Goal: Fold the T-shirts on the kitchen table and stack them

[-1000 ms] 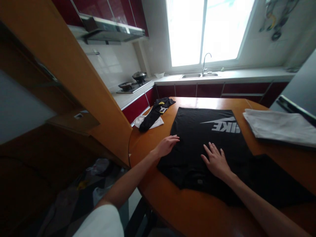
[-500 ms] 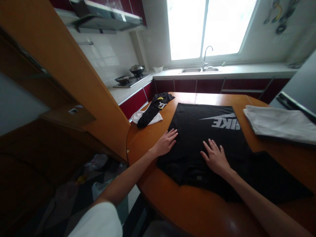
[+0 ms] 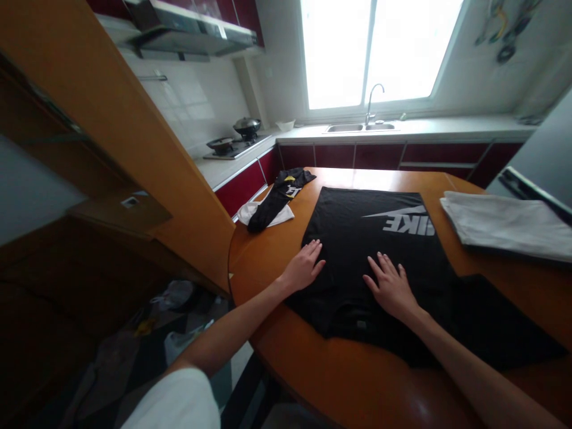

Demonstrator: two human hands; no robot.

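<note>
A black T-shirt with a grey swoosh and lettering lies spread on the wooden table, its collar toward me. Its left side is folded in to a straight edge, while a sleeve sticks out at the right. My left hand rests flat on the shirt's left edge, fingers stretched out. On the middle of the cloth lies my right hand, palm down with its fingers spread. Neither hand grips anything.
Dark and white clothes lie in a heap at the table's far left. A folded pale cloth lies on the right. Beyond are a counter with a sink and a stove with pans. An orange wooden panel stands at left.
My left hand has slid slightly toward me along the shirt's left edge. The right hand stays in place, and the shirt looks nearly unchanged.
</note>
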